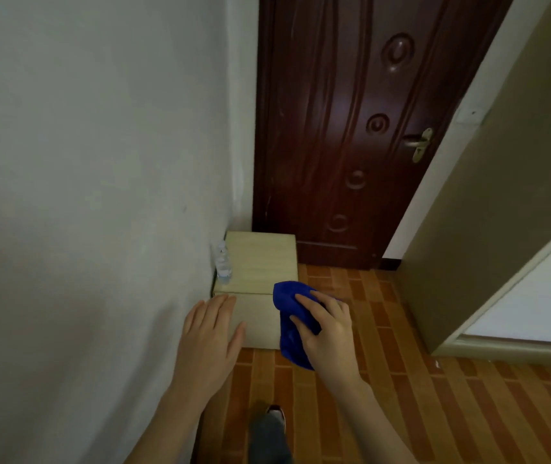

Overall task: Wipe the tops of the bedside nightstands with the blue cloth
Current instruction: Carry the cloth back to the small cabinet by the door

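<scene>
A low pale-wood nightstand (262, 262) stands in the corner between the white wall and a dark door. A clear plastic water bottle (223, 263) stands on its top at the left edge, against the wall. My right hand (327, 333) grips a bunched blue cloth (289, 316), held in the air in front of the nightstand's near right corner. My left hand (209, 336) hovers flat with its fingers spread, in front of the nightstand's near left side. Most of the nightstand's top is bare.
A white wall (93, 195) runs close along the left. A dark red door (351, 128) with a brass handle (419, 144) is shut behind the nightstand. An olive panel (501, 212) stands at the right. Orange tiled floor (418, 396) lies below, with my foot (274, 418) on it.
</scene>
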